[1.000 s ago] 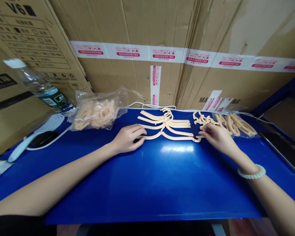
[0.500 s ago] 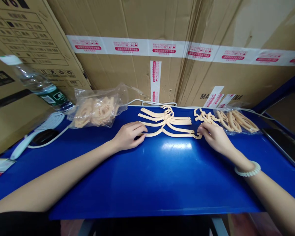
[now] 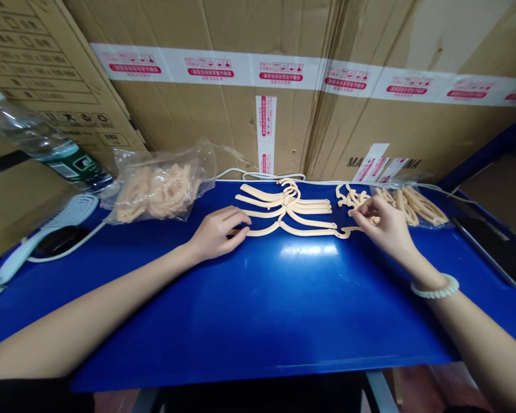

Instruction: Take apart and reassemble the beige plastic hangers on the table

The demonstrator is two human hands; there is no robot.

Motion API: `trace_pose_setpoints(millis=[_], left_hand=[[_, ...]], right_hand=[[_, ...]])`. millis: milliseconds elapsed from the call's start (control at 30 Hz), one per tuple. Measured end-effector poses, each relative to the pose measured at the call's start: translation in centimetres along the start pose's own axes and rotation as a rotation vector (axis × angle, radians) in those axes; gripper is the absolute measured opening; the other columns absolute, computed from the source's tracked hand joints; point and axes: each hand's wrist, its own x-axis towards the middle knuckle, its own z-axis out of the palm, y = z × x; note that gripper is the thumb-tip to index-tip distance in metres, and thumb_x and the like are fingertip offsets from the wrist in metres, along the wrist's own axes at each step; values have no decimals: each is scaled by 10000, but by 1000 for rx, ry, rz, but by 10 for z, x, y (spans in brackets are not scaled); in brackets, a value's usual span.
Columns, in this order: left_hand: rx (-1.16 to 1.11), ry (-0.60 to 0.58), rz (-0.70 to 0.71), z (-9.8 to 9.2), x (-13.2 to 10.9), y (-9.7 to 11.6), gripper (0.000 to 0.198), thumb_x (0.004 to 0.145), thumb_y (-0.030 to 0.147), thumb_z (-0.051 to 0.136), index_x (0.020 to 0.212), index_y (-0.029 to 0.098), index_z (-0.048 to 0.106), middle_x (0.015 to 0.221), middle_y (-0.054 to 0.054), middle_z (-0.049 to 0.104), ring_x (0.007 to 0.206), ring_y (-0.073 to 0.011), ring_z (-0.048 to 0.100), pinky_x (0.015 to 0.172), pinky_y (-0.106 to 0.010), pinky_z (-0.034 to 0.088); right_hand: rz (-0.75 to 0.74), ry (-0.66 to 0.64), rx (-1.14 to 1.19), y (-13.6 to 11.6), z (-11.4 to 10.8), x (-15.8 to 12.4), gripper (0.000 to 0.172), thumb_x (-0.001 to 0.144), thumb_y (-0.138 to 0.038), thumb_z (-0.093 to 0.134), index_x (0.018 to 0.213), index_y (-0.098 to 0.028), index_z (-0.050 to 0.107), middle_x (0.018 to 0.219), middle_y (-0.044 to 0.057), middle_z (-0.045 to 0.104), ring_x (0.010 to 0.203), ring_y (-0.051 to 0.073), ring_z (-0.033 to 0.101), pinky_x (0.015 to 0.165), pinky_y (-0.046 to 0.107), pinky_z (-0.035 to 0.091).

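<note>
Several beige curved hanger arms (image 3: pixel 308 232) lie in a stack at the middle of the blue table, their hooks pointing to the back. My left hand (image 3: pixel 221 232) rests over the left end of the nearest arm, fingers curled round it. My right hand (image 3: pixel 382 225) is over a pile of small beige hook pieces (image 3: pixel 352 197), thumb and forefinger close together; what lies between them is too small to make out. One hook piece (image 3: pixel 344 233) touches the right end of the nearest arm.
A plastic bag of beige parts (image 3: pixel 163 192), a water bottle (image 3: pixel 64 158) and a hairbrush (image 3: pixel 73 212) are on the left. Another bag of parts (image 3: pixel 417 206) and a dark tablet (image 3: pixel 494 249) lie right. Cardboard boxes (image 3: pixel 223 120) stand behind.
My right hand has moved slightly right and back, from the end of the nearest arm to over the hook pile. The view has shifted a little; my left hand keeps its place on the arm.
</note>
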Motion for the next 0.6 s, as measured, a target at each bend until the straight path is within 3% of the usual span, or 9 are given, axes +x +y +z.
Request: trace_pose_setpoints(millis=[200,367,467,600], left_hand=[[-25,50,-57,1,-1,-4,74,929,153,574,963,168,638,900,-79,697,840,-207,653,780,-350,528],[-29,42,-61,1,-2,-3,80,928,149,572,965,174,639,914,-75,697,849,-203,652,789,-351,527],[-24,31,-46,1,-2,-2,85,927,143,570,966,175,638,913,-72,698,856,-202,655,787,-345,528],[-17,1,5,0,0,0,94,925,138,561,965,174,639,897,-72,702,838,-200,646,769,-343,525]], right_hand=[[36,7,14,6,-1,0,220,898,-366,632,745,-228,556,716,33,655,647,211,601,646,342,465],[-3,-87,5,6,4,-2,217,953,-338,545,802,-227,654,852,76,732,785,263,667,743,401,515],[-69,-158,7,2,7,-3,261,994,-320,474,985,-226,717,964,100,752,924,296,670,858,463,523],[-188,-260,-50,0,17,-5,308,985,-346,532,1209,-204,687,1095,128,740,1047,332,634,942,523,500]])
